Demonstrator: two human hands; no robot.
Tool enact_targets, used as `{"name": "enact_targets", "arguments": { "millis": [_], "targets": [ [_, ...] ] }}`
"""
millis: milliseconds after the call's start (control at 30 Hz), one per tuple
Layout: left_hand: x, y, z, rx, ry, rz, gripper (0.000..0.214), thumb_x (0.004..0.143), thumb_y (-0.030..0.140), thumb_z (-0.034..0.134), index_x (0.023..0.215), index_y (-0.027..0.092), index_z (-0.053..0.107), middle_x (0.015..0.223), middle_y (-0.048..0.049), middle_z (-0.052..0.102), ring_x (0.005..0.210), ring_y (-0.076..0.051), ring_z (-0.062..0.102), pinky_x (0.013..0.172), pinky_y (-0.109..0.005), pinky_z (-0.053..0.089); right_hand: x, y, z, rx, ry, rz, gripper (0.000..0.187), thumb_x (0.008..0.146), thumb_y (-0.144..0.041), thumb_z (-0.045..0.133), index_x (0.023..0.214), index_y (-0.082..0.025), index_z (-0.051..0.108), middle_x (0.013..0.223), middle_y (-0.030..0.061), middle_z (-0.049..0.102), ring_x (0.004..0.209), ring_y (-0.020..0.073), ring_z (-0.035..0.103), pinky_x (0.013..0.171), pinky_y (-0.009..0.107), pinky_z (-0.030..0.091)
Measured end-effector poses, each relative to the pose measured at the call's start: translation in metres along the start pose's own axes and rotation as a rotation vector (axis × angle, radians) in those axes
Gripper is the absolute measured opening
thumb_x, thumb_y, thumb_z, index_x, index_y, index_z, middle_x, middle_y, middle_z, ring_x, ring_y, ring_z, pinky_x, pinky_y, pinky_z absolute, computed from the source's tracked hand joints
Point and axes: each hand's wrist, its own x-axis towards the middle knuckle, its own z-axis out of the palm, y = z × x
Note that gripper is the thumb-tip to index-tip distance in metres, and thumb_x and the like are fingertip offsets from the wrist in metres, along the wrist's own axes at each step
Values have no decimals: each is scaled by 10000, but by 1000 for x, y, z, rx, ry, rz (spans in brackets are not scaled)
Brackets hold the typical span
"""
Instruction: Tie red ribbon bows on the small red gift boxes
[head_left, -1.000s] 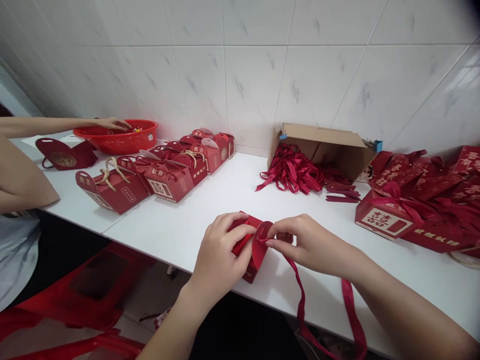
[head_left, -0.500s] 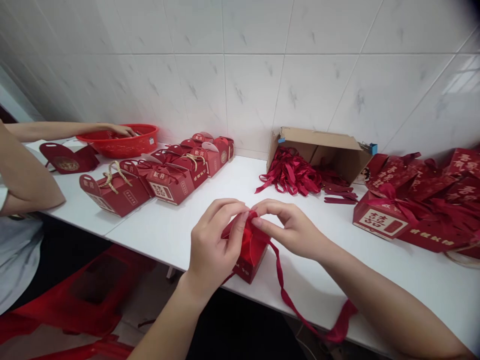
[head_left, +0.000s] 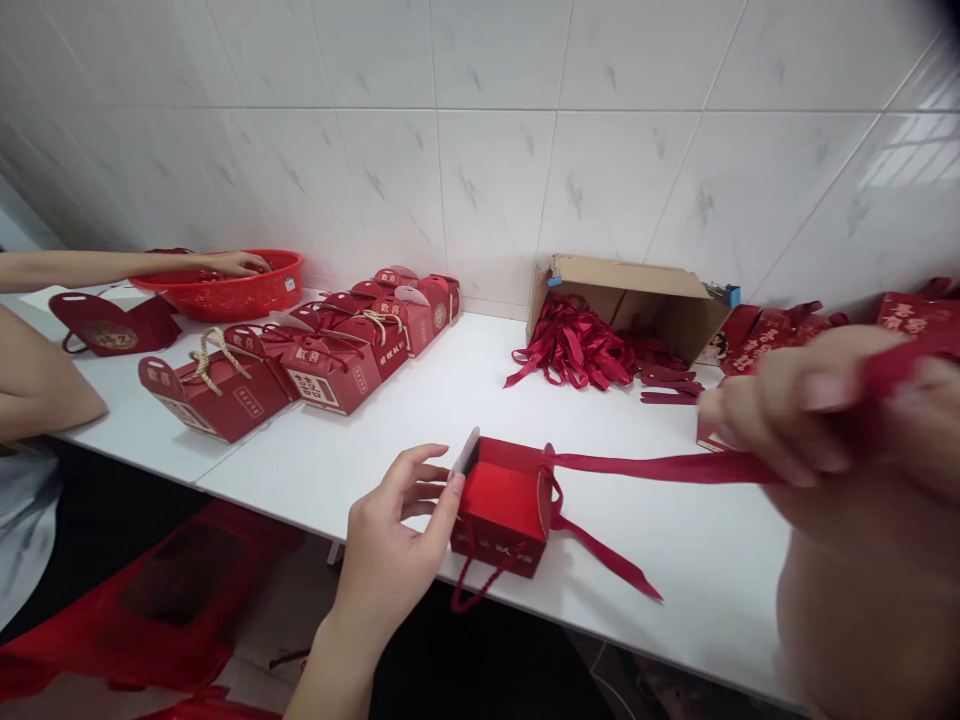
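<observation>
A small red gift box (head_left: 501,500) stands at the table's front edge, its top open and its inside bright red. At its left flap, my left hand (head_left: 401,530) grips the box with the thumb on one side and the fingers on the other. My right hand (head_left: 832,420), blurred and close to the camera, is closed round a dark red ribbon (head_left: 660,467). That ribbon stretches level from the box's right flap. Its shorter tail lies on the table to the right, and a red cord handle (head_left: 480,590) hangs over the front.
A tipped cardboard carton (head_left: 637,275) spills red ribbons (head_left: 574,345) at the back. Finished-looking red boxes (head_left: 337,375) stand in rows on the left, with more (head_left: 780,335) on the right. A co-worker's hand (head_left: 236,263) reaches into a red basin (head_left: 217,295).
My right hand has swung far right from the box top, drawing the ribbon out. My left hand has moved down to the left flap, and the box now stands open.
</observation>
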Motion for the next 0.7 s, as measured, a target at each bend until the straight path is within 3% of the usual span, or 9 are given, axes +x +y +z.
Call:
{"name": "enact_targets", "arguments": {
  "millis": [67,133,200,300,433,700],
  "targets": [
    [-6,4,5,-41,-8,-21,295,785,313,619,1053,204,557,802,-17,676,635,-144,680,566,-225,568,3,2,24,39,-121,51,228,909,-375,441,736,-254,527,689,14,519,551,139,461,511,295,397],
    [-12,8,9,-71,-6,-48,313,774,324,627,1052,205,548,822,-31,689,625,-155,687,551,-233,571,6,6,47,-139,-388,90,258,927,-324,422,726,-211,538,905,57,572,824,178,538,730,339,458],
    [-18,12,14,-102,27,-80,324,764,339,636,1046,207,549,842,-43,699,626,-164,693,557,-246,577,9,13,64,-304,-633,88,284,938,-312,390,737,-192,550,1177,84,525,1127,232,454,943,424,390],
    [-24,15,21,-153,87,-118,334,754,362,641,1040,210,556,868,-52,705,629,-167,696,578,-257,583,9,25,76,-402,-829,95,312,948,-299,356,743,-179,560,1384,83,392,1333,267,241,1042,509,283],
    [-27,18,24,-185,102,-154,363,749,374,646,1057,207,548,889,-64,709,634,-172,699,564,-251,578,5,34,81,-426,-899,119,327,950,-287,347,737,-165,563,1457,82,318,1383,263,147,1078,519,220],
    [-27,18,23,-193,95,-168,373,747,360,657,1069,210,543,913,-72,706,634,-168,700,530,-222,565,9,34,83,-311,-918,207,323,946,-268,355,702,-171,543,1359,73,434,1351,229,236,1073,470,244]
  ]
}}
